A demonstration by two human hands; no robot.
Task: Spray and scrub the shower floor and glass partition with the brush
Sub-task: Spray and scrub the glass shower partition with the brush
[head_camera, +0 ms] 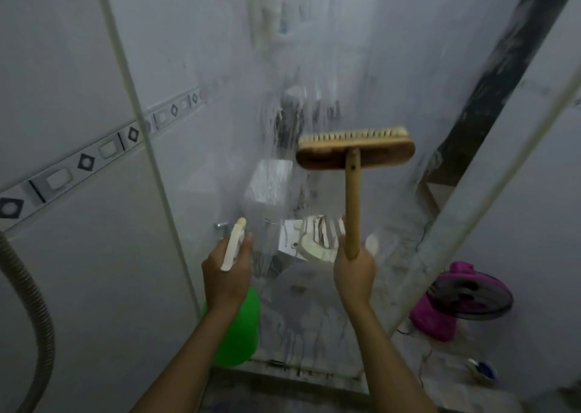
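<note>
The fingers of the right hand [354,271] are curled around the lower end of the wooden handle of the brush [355,151] and grip it firmly. The brush head is raised in front of the glass partition [220,148], with the bristles turned toward the glass; I cannot tell if they touch it. The left hand [227,271] holds a white spray bottle [233,244], the fingers wrapped around its neck and the nozzle pointing at the glass.

The glass is covered with wet streaks and a milky film, with dark runs in the middle, so in my judgement the spraying of this part is already done and the scrubbing is in progress. The marks are not yet removed, so much scrubbing is left. The shower floor is hardly visible, so its state cannot be judged. Behind the glass stand a green bucket [240,327] and a pink fan [465,299].
</note>
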